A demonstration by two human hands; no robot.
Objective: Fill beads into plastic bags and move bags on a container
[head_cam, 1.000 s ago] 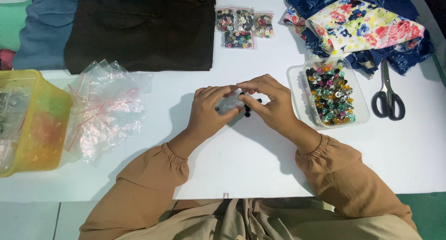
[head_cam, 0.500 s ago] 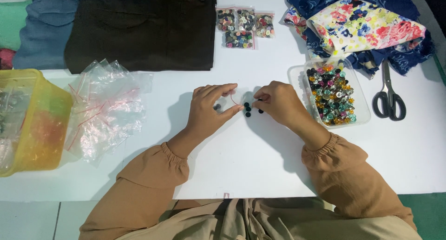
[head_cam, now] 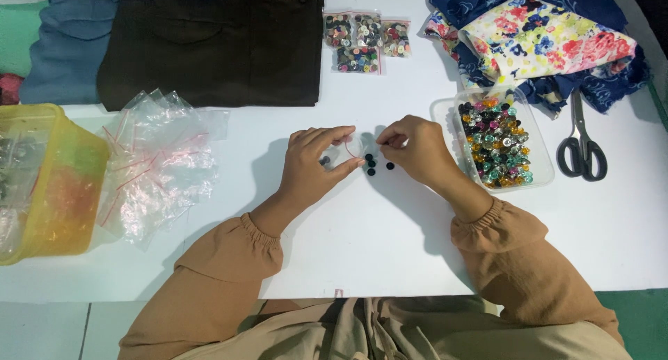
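My left hand (head_cam: 314, 163) holds a small clear zip bag (head_cam: 353, 150) with a red seal line, its mouth towards my right hand. My right hand (head_cam: 412, 151) pinches something small at the bag's mouth; what it grips is hidden by the fingers. A few small black buttons (head_cam: 372, 166) lie on the white table (head_cam: 390, 241) between and just below both hands. A clear tray of colourful buttons (head_cam: 495, 143) sits just right of my right hand.
A pile of empty clear zip bags (head_cam: 156, 158) lies at the left beside a yellow plastic box (head_cam: 45, 179). Filled button bags (head_cam: 365, 41), dark trousers (head_cam: 212, 43), folded floral fabric (head_cam: 543, 40) and black scissors (head_cam: 581, 147) lie further back and right.
My hands have drawn slightly apart and then come together again at the bag's mouth. The loose black buttons on the table have come into view below my hands.
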